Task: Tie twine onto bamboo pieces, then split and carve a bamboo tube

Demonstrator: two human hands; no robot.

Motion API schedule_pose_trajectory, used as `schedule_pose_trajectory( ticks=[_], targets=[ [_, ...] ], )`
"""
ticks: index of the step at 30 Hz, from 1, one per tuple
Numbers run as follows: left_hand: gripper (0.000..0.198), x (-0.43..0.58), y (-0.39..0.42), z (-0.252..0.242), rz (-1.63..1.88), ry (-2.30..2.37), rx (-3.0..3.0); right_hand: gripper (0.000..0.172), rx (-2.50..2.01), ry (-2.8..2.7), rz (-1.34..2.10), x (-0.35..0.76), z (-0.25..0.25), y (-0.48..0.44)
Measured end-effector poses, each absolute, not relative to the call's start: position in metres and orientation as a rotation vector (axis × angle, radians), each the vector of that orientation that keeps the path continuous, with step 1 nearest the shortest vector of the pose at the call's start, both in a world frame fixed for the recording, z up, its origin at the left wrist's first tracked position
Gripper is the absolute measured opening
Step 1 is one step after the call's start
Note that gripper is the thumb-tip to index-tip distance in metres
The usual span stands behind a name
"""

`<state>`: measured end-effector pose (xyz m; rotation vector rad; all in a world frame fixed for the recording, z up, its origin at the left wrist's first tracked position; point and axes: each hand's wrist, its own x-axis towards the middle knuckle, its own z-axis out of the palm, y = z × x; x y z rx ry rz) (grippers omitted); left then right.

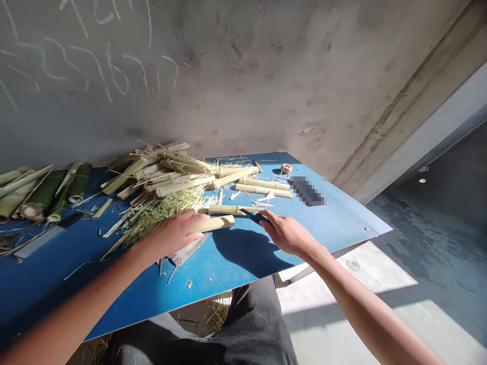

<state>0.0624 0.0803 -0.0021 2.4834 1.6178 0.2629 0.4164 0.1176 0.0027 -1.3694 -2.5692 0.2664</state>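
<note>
My left hand is wrapped around a short pale bamboo piece, whose end sticks out to the right above the blue table. In my right hand is a dark-handled knife, its blade pointing left, a little to the right of the bamboo's end. Just behind both lies a split bamboo strip. Green and yellow shavings are heaped beside my left hand. Under that hand a flat greyish blade-like piece shows in part.
A pile of split bamboo stands against the concrete wall. Thick green bamboo lengths lie at left. Two strips, a string ball and a blurred dark object lie at right. The table's right corner juts out over the floor.
</note>
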Motion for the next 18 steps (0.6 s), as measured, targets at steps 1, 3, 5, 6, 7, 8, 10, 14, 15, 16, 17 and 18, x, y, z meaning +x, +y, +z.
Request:
schedule_pose_trajectory(
  ticks=[1,3,5,6,7,8,10,14,15,16,17,18],
  targets=[
    [0.041,0.06,0.082,-0.003,0.3,1.605,2.43,0.035,-1.377,-2.556,0.285,0.414,0.005,0.123],
    [0.042,0.057,0.081,-0.004,0.387,1.598,2.325,0.034,-1.333,-2.538,0.333,0.409,0.009,0.138],
    [0.043,0.053,0.078,0.001,0.474,1.619,2.204,0.034,-1.259,-2.545,0.389,0.4,0.013,0.155],
    [0.043,0.05,0.077,0.005,0.513,1.634,2.134,0.034,-1.23,-2.561,0.417,0.394,0.016,0.164],
    [0.043,0.046,0.075,0.011,0.545,1.641,2.054,0.035,-1.216,-2.583,0.43,0.388,0.017,0.173],
    [0.044,0.041,0.074,0.017,0.576,1.632,1.964,0.035,-1.222,-2.61,0.415,0.381,0.019,0.182],
    [0.047,0.03,0.074,0.028,0.656,1.572,1.763,0.035,-1.265,-2.658,0.33,0.366,0.022,0.195],
    [0.052,0.006,0.069,0.033,0.789,1.526,1.417,0.037,-1.324,-2.667,0.231,0.346,0.019,0.209],
    [0.053,0.001,0.065,0.03,0.791,1.539,1.367,0.039,-1.328,-2.657,0.256,0.343,0.017,0.21],
    [0.054,-0.004,0.06,0.027,0.789,1.553,1.339,0.042,-1.332,-2.646,0.283,0.342,0.014,0.211],
    [0.054,-0.007,0.053,0.023,0.784,1.563,1.332,0.045,-1.334,-2.636,0.309,0.341,0.011,0.211],
    [0.053,-0.01,0.045,0.018,0.778,1.574,1.342,0.048,-1.333,-2.628,0.329,0.341,0.008,0.211]
  ],
)
